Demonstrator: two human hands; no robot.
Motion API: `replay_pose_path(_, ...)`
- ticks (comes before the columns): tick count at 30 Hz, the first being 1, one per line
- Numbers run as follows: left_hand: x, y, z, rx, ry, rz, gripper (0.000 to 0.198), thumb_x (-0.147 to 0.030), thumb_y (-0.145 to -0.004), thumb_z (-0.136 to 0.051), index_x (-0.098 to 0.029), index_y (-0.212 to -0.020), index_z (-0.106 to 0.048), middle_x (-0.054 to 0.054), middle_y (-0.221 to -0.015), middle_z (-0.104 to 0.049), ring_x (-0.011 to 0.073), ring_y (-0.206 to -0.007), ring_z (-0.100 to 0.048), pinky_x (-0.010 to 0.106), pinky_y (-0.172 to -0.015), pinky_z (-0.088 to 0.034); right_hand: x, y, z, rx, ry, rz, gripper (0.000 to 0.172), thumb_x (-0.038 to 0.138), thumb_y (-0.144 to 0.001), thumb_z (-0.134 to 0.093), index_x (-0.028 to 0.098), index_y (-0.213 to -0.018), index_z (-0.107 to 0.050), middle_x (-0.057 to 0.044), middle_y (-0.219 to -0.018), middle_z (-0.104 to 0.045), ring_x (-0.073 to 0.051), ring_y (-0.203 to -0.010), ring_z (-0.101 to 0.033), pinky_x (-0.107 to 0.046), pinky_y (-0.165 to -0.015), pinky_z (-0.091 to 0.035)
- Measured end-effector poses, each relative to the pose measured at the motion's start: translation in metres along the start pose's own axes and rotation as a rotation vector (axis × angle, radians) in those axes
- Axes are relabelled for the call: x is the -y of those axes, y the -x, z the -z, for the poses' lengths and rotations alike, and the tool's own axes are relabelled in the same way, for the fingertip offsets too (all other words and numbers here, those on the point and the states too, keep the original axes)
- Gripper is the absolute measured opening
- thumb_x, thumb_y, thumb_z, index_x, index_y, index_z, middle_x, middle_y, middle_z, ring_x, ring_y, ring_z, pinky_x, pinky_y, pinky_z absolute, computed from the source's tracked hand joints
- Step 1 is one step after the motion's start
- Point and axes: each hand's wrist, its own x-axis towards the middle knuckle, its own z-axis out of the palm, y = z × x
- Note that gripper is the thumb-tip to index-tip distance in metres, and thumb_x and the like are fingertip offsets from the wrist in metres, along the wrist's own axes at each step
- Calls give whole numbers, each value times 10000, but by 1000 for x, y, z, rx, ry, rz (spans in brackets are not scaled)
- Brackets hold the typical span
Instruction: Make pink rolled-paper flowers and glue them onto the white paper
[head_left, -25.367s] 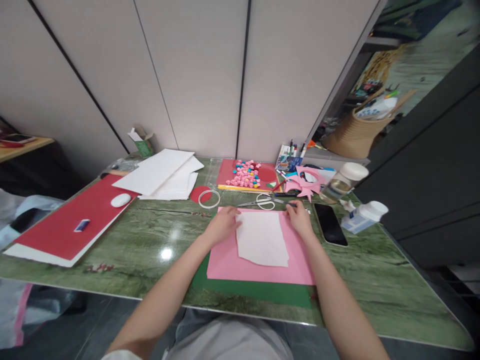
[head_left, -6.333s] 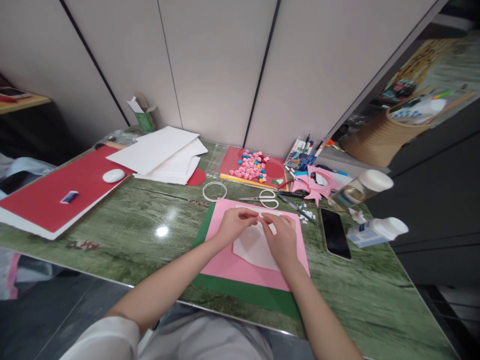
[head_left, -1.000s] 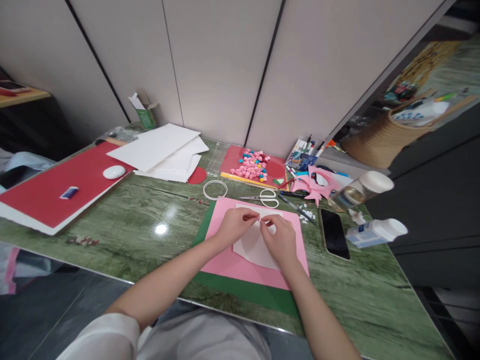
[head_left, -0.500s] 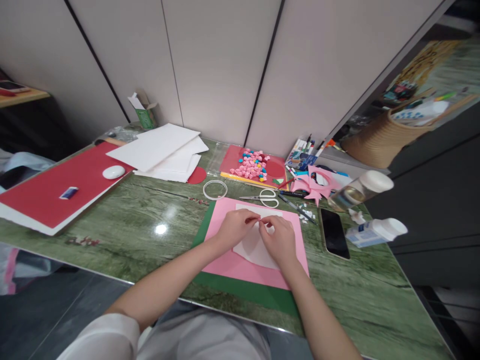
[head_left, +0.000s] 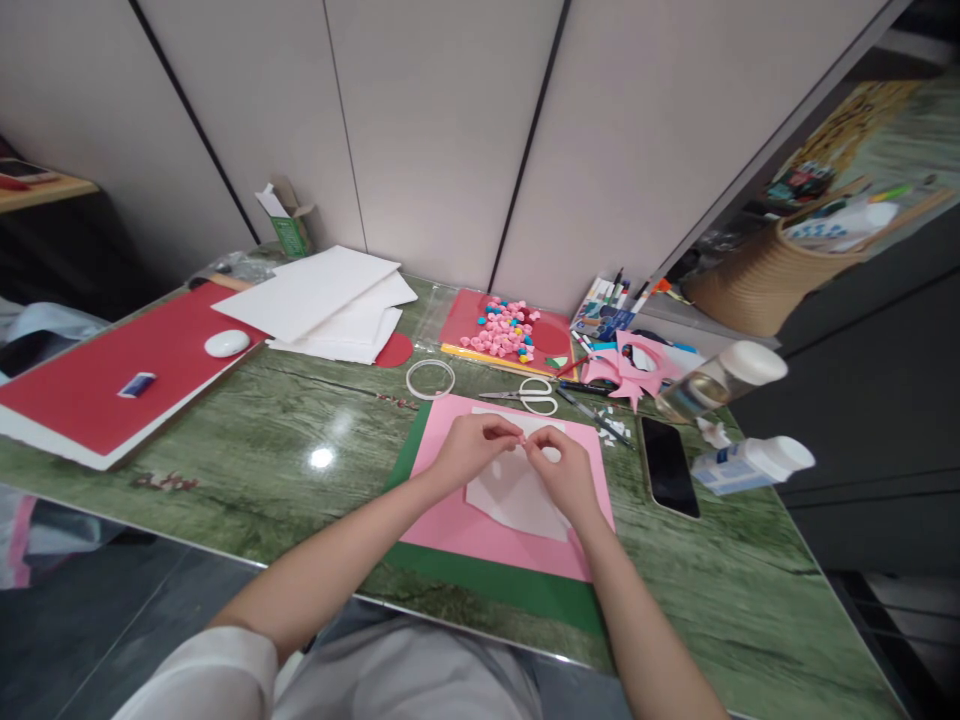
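My left hand (head_left: 474, 446) and my right hand (head_left: 561, 468) meet fingertip to fingertip over a white sheet (head_left: 510, 500). Pinched between them is a small pink piece (head_left: 521, 440), mostly covered by my fingers; it resembles the small crumpled pink pieces (head_left: 495, 335) heaped on a red sheet farther back. The white sheet lies on pink paper (head_left: 442, 535), which rests on a larger green sheet (head_left: 495, 588). White-handled scissors (head_left: 534, 395) lie just beyond the papers, beside a white ring-shaped roll (head_left: 430, 379).
On the right are a phone (head_left: 667, 465), a white bottle (head_left: 750, 465), a clear bottle (head_left: 720, 380) and pink paper scraps (head_left: 630, 370). White sheets (head_left: 322, 295) and a red board (head_left: 135, 380) with an eraser (head_left: 138, 385) lie left. A wall panel (head_left: 435, 130) rises behind.
My right hand has shifted slightly and its fingers have changed position. More of the small pink piece shows between my fingertips. My left hand has hardly moved.
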Motion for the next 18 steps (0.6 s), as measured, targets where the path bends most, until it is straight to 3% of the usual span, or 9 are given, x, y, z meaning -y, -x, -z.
replay_pose_path(6, 0, -3, 1, 41, 185, 76, 176, -249, -663, -656, -127, -787, -683, 50, -681, -673, 139, -623, -617, 235, -602, -478, -3, -3, 2, 35, -80, 6, 162, 306, -749, -514, 182, -647, -540, -1, -644, -583, -143, -654, -546, -259, -645, -425)
replay_pose_path(11, -4, 1, 0, -18, -41, -4, 113, -188, -697, -613, -173, -775, -693, 28, -760, -698, 141, -702, -631, 232, -658, -474, 0, 1, 0, -34, 72, 37, 160, 317, -759, -532, 187, -674, -569, -5, -683, -605, -150, -679, -546, -277, -688, -403)
replay_pose_path(18, -4, 4, -2, -31, -298, -106, 178, -203, -756, -567, -232, -874, -697, 4, -854, -707, 144, -772, -636, 243, -744, -469, 3, 4, -1, -85, 329, 169, 129, 283, -762, -529, 196, -688, -589, -2, -686, -622, -155, -683, -544, -292, -711, -369)
